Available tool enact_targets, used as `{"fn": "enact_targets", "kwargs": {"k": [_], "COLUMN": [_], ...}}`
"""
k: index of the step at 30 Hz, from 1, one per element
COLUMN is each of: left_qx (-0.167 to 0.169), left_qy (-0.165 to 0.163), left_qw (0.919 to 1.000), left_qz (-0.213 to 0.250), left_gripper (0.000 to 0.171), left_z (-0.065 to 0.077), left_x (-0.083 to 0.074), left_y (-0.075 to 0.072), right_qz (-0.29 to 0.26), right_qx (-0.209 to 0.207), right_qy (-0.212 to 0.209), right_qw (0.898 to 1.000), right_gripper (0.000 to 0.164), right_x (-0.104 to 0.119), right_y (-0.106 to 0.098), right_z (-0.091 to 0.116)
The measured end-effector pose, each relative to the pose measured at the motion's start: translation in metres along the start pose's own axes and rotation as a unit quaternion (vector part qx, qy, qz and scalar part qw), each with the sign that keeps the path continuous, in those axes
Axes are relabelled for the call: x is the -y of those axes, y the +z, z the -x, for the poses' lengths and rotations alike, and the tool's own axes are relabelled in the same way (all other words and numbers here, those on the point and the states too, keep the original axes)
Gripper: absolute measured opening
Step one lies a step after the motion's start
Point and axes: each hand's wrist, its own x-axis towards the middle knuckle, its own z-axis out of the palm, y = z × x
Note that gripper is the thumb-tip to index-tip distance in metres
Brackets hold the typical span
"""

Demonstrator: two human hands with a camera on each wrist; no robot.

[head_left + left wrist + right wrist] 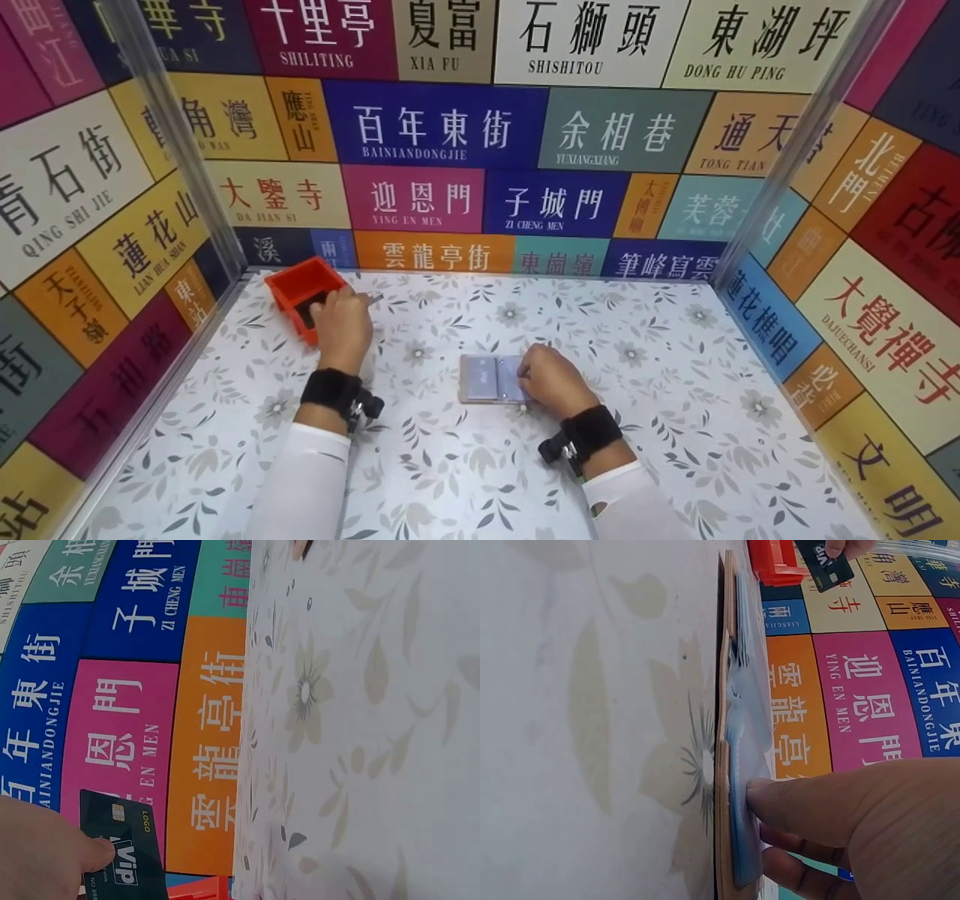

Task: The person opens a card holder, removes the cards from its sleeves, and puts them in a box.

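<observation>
Over the right side of a red box (300,283), my left hand (343,322) pinches a black VIP card (124,840) with a chip and the word "LOGO" on it. Something dark lies inside the box, partly hidden by that hand. An open card holder (480,379) with a tan cover and clear plastic sleeves (748,705) lies flat on the table. At its right half, my right hand (559,381) holds the sleeves by their edge, the thumb (780,799) on one face and the fingers beyond it. Part of the holder is hidden under this hand.
The table (420,465) has a white cover printed with grey flowers and leaves. Panels of coloured signs (442,120) enclose it at the back, left and right. The red box stands near the back left corner.
</observation>
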Motion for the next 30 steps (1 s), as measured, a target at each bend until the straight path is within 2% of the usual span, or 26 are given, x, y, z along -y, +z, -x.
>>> {"fn": "enact_targets", "kwargs": {"k": [3, 7, 12, 15, 21, 25, 30], "left_qx": [0.011, 0.008, 0.013, 0.013, -0.01, -0.023, -0.033], "left_qy": [-0.018, -0.028, -0.035, -0.037, -0.037, -0.033, -0.031], "left_qw": [0.9997, 0.999, 0.9986, 0.9987, 0.9989, 0.9989, 0.9986], "left_qz": [-0.014, -0.034, -0.036, -0.034, -0.027, -0.025, -0.028], "left_gripper": [0.026, 0.022, 0.019, 0.024, 0.028, 0.018, 0.02], "left_z": [-0.002, -0.005, -0.007, -0.008, -0.009, -0.009, -0.006], "left_x": [0.01, 0.026, 0.045, 0.049, 0.05, 0.053, 0.059], "left_y": [0.002, 0.007, 0.01, 0.009, 0.006, 0.007, 0.013], "right_qz": [0.0, -0.001, -0.007, -0.006, 0.002, -0.004, -0.007], "right_qx": [0.003, 0.0, -0.003, -0.004, -0.011, -0.012, -0.014], "right_qy": [0.002, 0.002, 0.003, 0.0, -0.018, -0.019, -0.019], "right_qw": [1.0, 1.0, 1.0, 1.0, 1.0, 1.0, 1.0], "right_gripper": [0.007, 0.008, 0.009, 0.008, 0.006, 0.006, 0.007], "right_x": [0.0, 0.0, 0.0, -0.001, -0.003, -0.003, -0.004], "right_y": [0.001, 0.001, 0.001, 0.0, 0.001, 0.001, 0.001], "right_z": [0.0, 0.0, 0.001, 0.001, 0.0, 0.001, 0.001]}}
